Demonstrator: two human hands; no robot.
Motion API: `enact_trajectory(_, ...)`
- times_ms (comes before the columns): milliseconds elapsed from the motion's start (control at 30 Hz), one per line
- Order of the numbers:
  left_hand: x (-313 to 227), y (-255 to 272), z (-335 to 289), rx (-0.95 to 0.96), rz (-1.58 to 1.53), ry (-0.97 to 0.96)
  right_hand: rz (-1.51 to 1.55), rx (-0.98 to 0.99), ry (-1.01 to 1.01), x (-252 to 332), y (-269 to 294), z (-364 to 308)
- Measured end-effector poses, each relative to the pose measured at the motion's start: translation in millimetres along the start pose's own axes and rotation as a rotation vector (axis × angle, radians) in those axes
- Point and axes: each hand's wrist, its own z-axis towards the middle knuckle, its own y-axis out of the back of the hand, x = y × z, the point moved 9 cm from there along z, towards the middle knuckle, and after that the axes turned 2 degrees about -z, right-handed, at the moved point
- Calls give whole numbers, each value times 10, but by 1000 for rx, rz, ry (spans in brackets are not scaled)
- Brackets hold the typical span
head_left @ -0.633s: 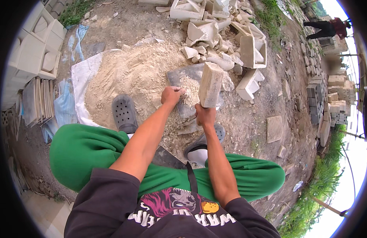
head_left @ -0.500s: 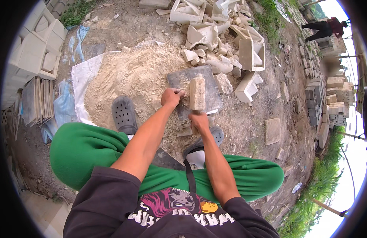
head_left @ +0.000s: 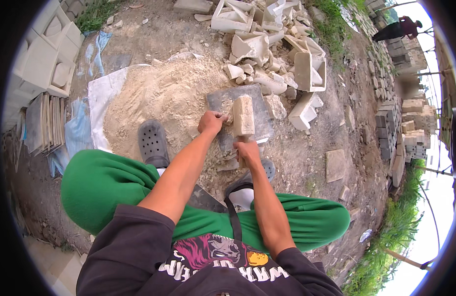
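Note:
My right hand (head_left: 247, 150) is wrapped round the handle of a mallet. The mallet's long, blocky head (head_left: 243, 115) is coated in pale dust and sits over a dark flat slab (head_left: 261, 106) on the ground. Just left of the head, my left hand (head_left: 211, 122) is closed in a pinch at the slab's left part. Pale crumbs (head_left: 228, 104) lie by its fingertips; what the fingers hold is too small to make out. A wide heap of pale crushed powder (head_left: 159, 98) spreads beyond my left hand, on a white sheet (head_left: 101, 106).
Broken pale cast pieces (head_left: 252, 47) are piled beyond the slab. Whole pale blocks (head_left: 45, 54) and a stack of thin boards (head_left: 49, 123) stand at the left. A flat square tile (head_left: 335, 165) lies right. A person (head_left: 398, 29) stands far off near grey blocks (head_left: 388, 123).
The whole view has shifted slightly to the left. Both hands and the mallet stay in nearly the same place over the slab.

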Motion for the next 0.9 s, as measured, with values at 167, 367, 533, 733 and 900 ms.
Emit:
enact_trajectory(167, 121, -13, 62, -1, -20, -17, 142, -106, 173, 333, 120, -232)
enact_trajectory(367, 26, -96, 117, 23, 10, -60, 60, -49, 206, 20, -69, 5)
enact_trajectory(533, -134, -66, 12, 31, 174, -105, 147, 22, 95, -67, -46, 15)
enact_trajectory(733, -271, 9, 43, -192, 189, -305, 229, -35, 57, 17, 179, -92)
enact_trajectory(900, -216, -171, 126, 16, 168, -235, 306, -63, 173, 319, 408, -233)
